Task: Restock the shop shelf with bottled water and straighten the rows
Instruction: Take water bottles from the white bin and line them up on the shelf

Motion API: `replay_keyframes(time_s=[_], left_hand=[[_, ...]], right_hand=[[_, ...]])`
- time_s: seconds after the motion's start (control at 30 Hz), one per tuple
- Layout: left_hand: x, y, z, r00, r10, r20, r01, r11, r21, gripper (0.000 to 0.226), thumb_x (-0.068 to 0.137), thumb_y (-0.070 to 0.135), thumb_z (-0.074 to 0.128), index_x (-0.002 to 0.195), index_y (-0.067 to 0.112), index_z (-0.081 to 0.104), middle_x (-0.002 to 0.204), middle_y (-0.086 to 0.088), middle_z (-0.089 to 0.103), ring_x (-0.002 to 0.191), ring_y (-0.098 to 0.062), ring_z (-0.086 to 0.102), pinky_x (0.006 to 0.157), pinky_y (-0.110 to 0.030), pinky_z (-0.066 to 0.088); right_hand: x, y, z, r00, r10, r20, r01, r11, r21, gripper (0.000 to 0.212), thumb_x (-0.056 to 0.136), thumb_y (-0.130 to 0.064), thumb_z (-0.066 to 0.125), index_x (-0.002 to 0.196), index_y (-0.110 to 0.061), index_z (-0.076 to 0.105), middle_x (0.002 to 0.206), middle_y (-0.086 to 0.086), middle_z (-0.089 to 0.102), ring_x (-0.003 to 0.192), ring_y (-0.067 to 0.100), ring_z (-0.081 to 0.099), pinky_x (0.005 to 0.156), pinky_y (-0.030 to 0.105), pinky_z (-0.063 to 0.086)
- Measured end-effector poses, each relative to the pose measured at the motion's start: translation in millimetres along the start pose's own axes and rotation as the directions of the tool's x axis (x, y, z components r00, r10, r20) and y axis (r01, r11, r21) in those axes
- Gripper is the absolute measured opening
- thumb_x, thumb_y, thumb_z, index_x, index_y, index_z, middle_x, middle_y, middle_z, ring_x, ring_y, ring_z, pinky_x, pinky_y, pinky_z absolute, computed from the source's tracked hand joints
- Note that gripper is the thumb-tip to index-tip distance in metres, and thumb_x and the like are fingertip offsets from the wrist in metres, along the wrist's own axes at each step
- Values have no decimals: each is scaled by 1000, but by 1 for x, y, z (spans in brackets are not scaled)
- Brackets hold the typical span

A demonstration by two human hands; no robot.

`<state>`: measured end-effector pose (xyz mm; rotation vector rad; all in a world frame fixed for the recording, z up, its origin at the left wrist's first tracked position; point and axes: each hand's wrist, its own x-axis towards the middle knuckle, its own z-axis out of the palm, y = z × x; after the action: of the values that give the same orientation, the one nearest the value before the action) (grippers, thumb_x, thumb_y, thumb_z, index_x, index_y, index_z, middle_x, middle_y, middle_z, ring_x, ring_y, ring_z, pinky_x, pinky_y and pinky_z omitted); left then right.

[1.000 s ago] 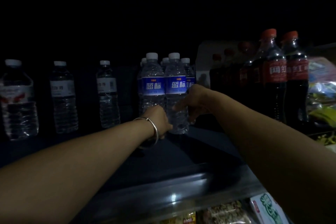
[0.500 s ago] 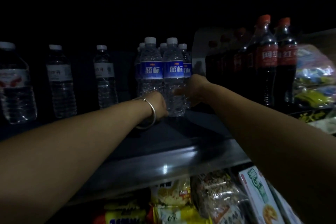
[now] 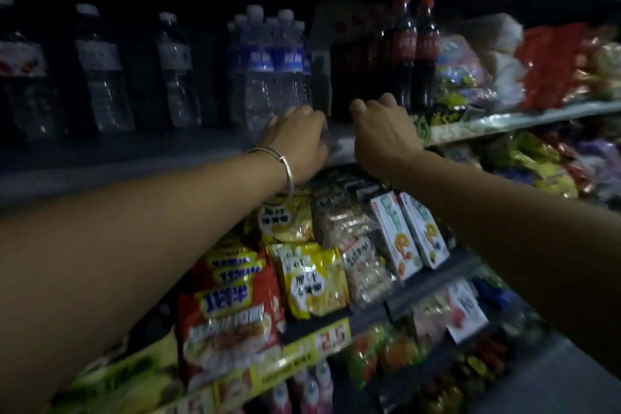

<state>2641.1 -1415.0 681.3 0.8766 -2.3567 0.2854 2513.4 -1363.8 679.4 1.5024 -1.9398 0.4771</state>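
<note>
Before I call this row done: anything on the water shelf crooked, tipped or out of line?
Nothing tipped or spilled. The blue-label water bottles stand upright in a tight cluster, but the three single water bottles to their left stand apart with wide gaps. Both hands, left hand and right hand, are at the shelf edge.

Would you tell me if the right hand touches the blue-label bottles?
Apart: the head view shows the right hand clear to the right of the blue-label bottles.
</note>
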Motion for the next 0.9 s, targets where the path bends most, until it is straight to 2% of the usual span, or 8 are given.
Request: replay_keyframes(time_s=[0.13,0.23,0.33,0.43,0.57,0.73,0.83,0.9], left_hand=[[-79,9,42,998,35,61,-33,999,-24,32,87,19,53,118,14,51,125,-8,47,121,-28,40,98,-37,31],[-143,6,97,984,17,180,-2,997,-82,33,85,11,52,118,15,51,126,-8,47,122,-28,40,97,-37,31],[-213,-4,162,940,11,340,32,992,-121,39,79,2,52,116,13,52,125,-8,47,119,-29,43,93,-36,34],[-288,-18,228,864,17,503,82,981,-175,34,76,4,58,109,9,57,117,-12,50,110,-32,48,86,-35,37],[-391,-36,318,744,-11,668,165,972,-168,32,80,3,55,111,11,55,115,-11,49,107,-32,49,83,-36,39],[-493,-48,403,570,-65,819,279,953,-118,43,80,-5,48,120,12,50,124,-8,45,116,-29,46,96,-34,37],[-537,-53,443,467,-87,880,308,949,-69,50,83,-2,49,130,14,43,134,-5,41,124,-25,43,103,-33,35],[-557,-56,464,413,-100,905,336,940,-50,51,83,-4,49,131,13,42,135,-7,41,125,-25,42,105,-36,36]], right_hand=[[-87,-17,26,997,-20,70,19,1000,17,31,86,-6,47,117,-4,48,117,17,56,115,35,43,78,40,37],[-155,-38,75,970,-79,229,72,997,35,40,85,-3,46,125,-6,46,122,15,53,117,33,43,82,39,38],[-225,-62,143,914,-164,371,128,984,120,34,86,-5,49,119,-7,50,120,15,53,118,34,45,76,39,40],[-295,-87,213,809,-263,526,145,956,254,35,88,-8,52,123,-6,51,121,17,53,116,35,48,82,42,45],[-393,-122,306,619,-391,681,186,915,357,35,88,-11,52,123,-9,51,125,14,53,117,32,50,89,39,45],[-517,-163,402,350,-500,792,140,864,484,45,90,-11,48,134,-11,42,133,12,50,124,29,46,101,37,40],[-573,-192,450,222,-518,826,10,849,529,66,84,-14,59,143,-14,29,140,11,44,126,30,43,102,38,40],[-599,-211,471,210,-533,820,-116,819,562,80,79,-13,65,147,-16,23,143,10,42,125,30,44,100,34,39]])
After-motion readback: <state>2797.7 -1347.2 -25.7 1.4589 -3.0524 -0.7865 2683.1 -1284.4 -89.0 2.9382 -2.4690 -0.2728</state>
